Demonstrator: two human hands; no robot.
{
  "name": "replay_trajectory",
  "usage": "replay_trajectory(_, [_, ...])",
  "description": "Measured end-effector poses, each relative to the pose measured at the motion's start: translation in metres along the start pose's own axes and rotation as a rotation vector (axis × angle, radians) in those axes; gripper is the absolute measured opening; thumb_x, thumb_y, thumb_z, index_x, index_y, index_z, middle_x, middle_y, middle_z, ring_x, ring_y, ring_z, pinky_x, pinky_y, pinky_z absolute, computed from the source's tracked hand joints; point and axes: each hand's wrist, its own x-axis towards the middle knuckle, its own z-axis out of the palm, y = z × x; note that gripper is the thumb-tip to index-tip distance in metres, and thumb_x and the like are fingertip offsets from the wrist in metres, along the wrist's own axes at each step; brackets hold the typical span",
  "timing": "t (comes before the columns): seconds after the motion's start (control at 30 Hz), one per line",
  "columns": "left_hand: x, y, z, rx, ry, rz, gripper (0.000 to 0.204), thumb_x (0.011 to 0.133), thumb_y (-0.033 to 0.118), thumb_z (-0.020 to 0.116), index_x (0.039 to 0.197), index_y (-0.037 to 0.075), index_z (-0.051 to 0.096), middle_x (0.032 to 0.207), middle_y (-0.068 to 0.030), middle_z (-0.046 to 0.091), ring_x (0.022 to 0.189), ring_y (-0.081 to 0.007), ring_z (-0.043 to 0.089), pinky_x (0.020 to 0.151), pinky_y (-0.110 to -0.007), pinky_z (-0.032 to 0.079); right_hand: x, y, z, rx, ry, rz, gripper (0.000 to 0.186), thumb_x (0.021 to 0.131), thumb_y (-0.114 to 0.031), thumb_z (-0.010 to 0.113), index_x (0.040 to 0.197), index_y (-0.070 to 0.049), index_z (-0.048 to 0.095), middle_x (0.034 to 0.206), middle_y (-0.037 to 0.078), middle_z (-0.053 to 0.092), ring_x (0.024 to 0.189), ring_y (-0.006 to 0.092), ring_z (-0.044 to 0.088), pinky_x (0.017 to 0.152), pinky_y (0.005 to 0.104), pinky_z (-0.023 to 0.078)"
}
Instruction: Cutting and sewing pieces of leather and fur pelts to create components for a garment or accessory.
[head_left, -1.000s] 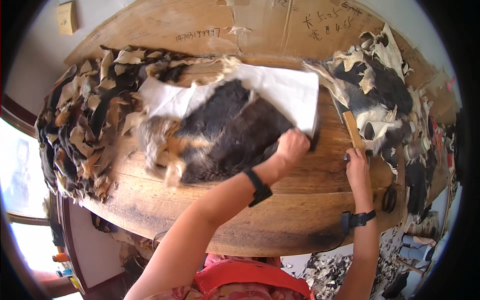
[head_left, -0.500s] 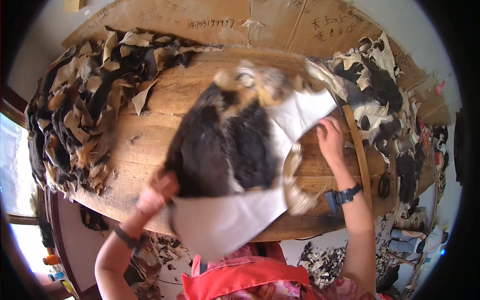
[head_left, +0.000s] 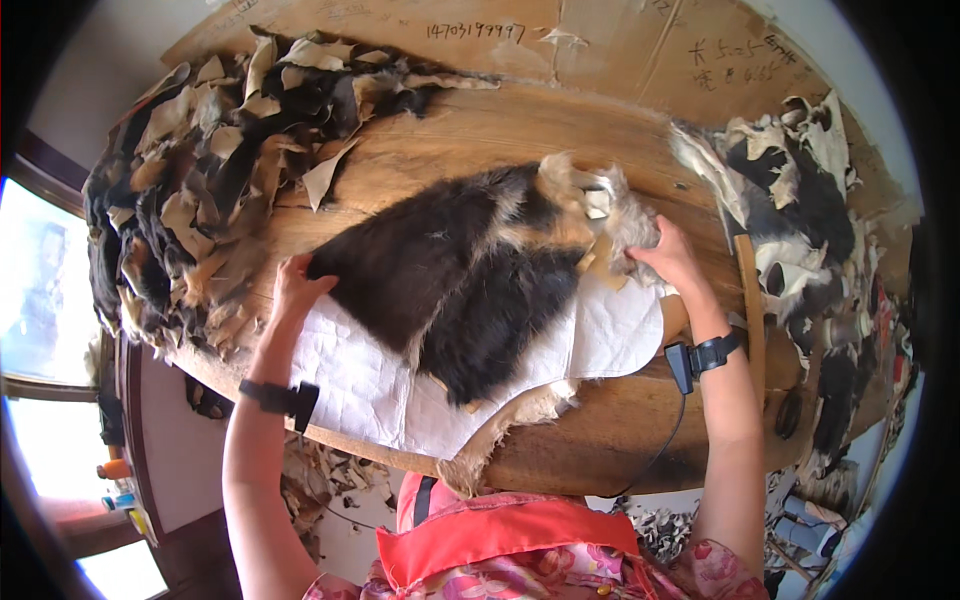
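On a wooden table (head_left: 570, 115), a person's left hand (head_left: 298, 286) is pinching one corner of a fur (head_left: 425, 260), seemingly light, supple and best held by its edges, while the right hand (head_left: 670, 262) is resting, grip unclear, at its pale end.

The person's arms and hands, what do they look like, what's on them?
The left hand and right hand are gloveless. Each wrist wears a black strap with a boxy black unit and thin dark cable. The sleeves are short, pink, floral.

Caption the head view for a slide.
Left hand and right hand touch a fur piece lying over a white sheet.
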Motion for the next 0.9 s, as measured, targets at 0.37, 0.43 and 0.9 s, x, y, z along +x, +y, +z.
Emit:
replay_trajectory(0.37, [0.058, 0.032, 0.014, -0.138, -0.129, 0.104, 0.021, 0.068, 0.008, 0.08, 0.087, 0.003, 0.073, 0.066, -0.0016, 0.065, 0.063, -0.01, 0.058, 0.061, -0.027, 0.048, -0.001, -0.002, 0.012, 0.122, 0.145, -0.003, 0.052, 0.072, -0.019, 0.084, 0.118, -0.002, 0.065, 0.109, 0.021, 0.071, 0.106, 0.0368, 0.067, 0.09, 0.0421, 0.052])
replay_trajectory(0.43, [0.074, 0.043, 0.028, -0.1, -0.107, 0.106, 0.029, 0.069, 0.01, 0.081, 0.096, 0.003, 0.072, 0.077, -0.0053, 0.069, 0.068, -0.0145, 0.062, 0.066, -0.031, 0.05, 0.001, 0.008, 0.01, -0.079, 0.399, -0.103, 0.048, 0.07, -0.018, 0.084, 0.111, -0.001, 0.066, 0.102, 0.022, 0.071, 0.1, 0.0393, 0.067, 0.086, 0.044, 0.052])
replay_trajectory(0.9, [-0.019, 0.107, 0.029, -0.946, -0.522, -0.353, 0.013, 0.096, 0.015, 0.067, 0.103, 0.004, 0.066, 0.101, -0.0057, 0.065, 0.089, -0.0218, 0.065, 0.079, -0.038, 0.056, -0.083, -0.083, 0.083, 1.429, 0.041, 0.593, 0.039, 0.096, -0.027, 0.068, 0.124, -0.004, 0.053, 0.117, 0.011, 0.056, 0.11, 0.028, 0.058, 0.098, 0.0446, 0.052])
